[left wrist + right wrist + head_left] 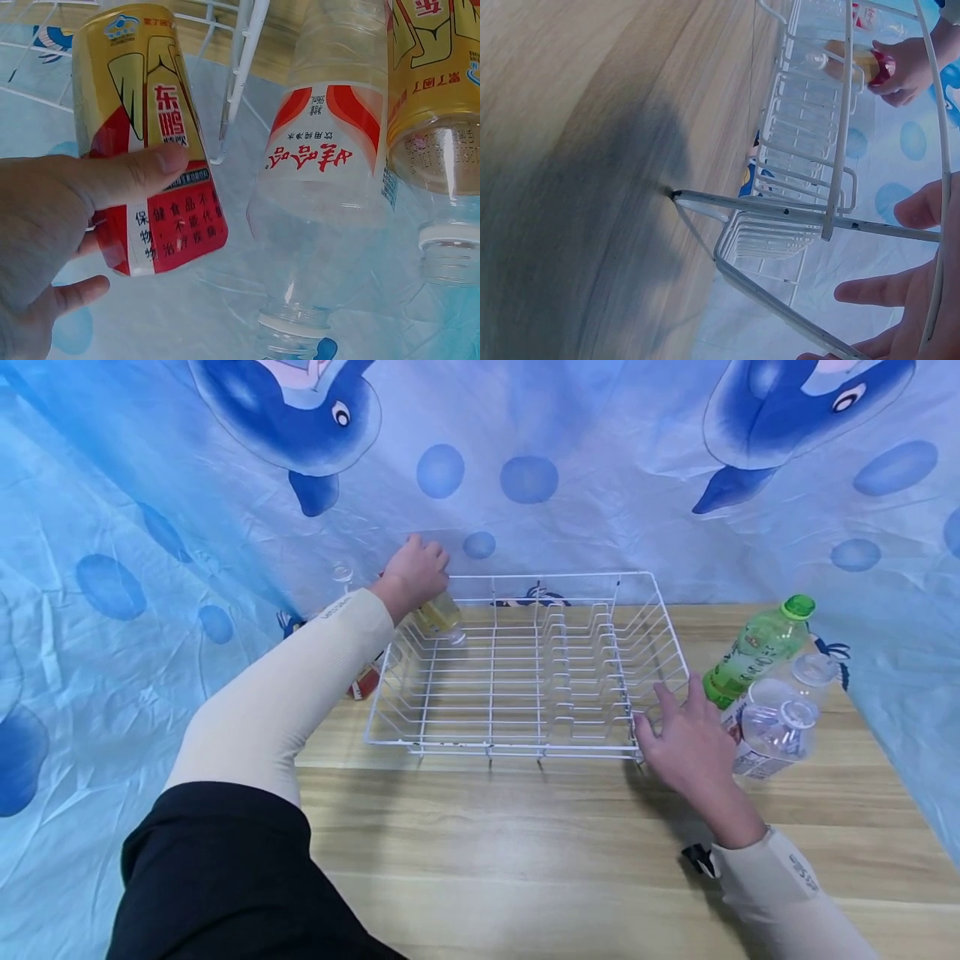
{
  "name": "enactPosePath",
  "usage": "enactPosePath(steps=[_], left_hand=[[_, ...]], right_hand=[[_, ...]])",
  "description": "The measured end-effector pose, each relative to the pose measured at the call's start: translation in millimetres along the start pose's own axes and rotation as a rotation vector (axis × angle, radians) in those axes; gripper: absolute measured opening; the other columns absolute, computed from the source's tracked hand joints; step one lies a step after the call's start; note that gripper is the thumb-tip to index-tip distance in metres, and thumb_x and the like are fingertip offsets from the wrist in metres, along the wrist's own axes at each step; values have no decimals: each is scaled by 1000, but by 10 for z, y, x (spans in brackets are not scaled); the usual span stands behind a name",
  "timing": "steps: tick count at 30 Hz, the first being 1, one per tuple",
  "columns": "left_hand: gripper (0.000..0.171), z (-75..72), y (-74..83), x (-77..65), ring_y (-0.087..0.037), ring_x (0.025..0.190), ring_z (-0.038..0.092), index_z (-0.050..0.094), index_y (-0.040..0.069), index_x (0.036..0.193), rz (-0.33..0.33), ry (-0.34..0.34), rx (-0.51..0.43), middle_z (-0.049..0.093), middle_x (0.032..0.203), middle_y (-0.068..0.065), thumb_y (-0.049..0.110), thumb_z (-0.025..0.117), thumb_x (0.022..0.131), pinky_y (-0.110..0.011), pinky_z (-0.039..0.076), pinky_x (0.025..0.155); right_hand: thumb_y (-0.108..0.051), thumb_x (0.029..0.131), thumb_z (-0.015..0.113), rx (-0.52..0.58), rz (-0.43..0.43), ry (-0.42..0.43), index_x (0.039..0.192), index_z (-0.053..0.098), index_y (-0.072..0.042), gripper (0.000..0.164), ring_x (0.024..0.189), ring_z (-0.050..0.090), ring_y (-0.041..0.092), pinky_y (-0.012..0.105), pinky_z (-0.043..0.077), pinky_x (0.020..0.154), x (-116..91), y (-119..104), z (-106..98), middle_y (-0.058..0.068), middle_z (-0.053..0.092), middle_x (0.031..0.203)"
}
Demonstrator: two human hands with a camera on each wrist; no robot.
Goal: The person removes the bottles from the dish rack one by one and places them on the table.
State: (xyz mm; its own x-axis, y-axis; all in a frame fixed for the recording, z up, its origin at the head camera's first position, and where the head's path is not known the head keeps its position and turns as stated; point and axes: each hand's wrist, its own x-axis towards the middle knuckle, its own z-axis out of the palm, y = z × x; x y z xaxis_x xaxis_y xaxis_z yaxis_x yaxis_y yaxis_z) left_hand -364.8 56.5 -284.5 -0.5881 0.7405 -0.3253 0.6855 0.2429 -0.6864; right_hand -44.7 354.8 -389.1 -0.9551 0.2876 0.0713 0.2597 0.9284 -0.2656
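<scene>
My left hand (pixel 415 575) grips a plastic drink bottle (pixel 154 142) with a gold and red label, above the back left corner of a white wire dish rack (pixel 517 746). The bottle is tilted, its clear end pointing down into the rack and its red end in the hand. My right hand (pixel 693 743) is at the rack's front right corner, fingers spread and fairly straight against the wires. In the right wrist view, rack wires pass in front of part of this hand (pixel 900 292).
Left of the rack are a clear bottle (pixel 322 150) with a red and white label and another gold-labelled bottle (pixel 435 75). A green bottle (pixel 757 647) and clear bottles (pixel 780 718) stand to the right. Behind hangs a blue dolphin-print sheet (pixel 585 527).
</scene>
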Motion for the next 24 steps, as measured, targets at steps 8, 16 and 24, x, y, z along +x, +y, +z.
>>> enactPosePath(steps=[8,16,24], left_hand=[[64,-33,24,-38,-32,108,49,61,6,131,-6,1,-67,57,120,-15,38,83,80,-51,46,92],[61,-98,28,-143,-37,115,52,58,2,126,-47,39,-326,60,123,-17,28,84,77,-57,42,101],[59,-109,47,-227,-38,111,56,56,3,124,-55,37,-469,60,119,-17,14,81,71,-55,49,93]], right_hand=[[-51,102,43,1,-5,8,151,41,-4,68,127,35,62,80,42,73,4,12,-7,37,13,158],[-52,102,44,10,-7,-28,152,40,-3,71,128,33,64,81,41,77,-2,0,-52,38,9,158],[-50,101,50,16,-23,-45,151,40,0,72,127,33,66,82,38,82,2,-26,-89,41,10,157]])
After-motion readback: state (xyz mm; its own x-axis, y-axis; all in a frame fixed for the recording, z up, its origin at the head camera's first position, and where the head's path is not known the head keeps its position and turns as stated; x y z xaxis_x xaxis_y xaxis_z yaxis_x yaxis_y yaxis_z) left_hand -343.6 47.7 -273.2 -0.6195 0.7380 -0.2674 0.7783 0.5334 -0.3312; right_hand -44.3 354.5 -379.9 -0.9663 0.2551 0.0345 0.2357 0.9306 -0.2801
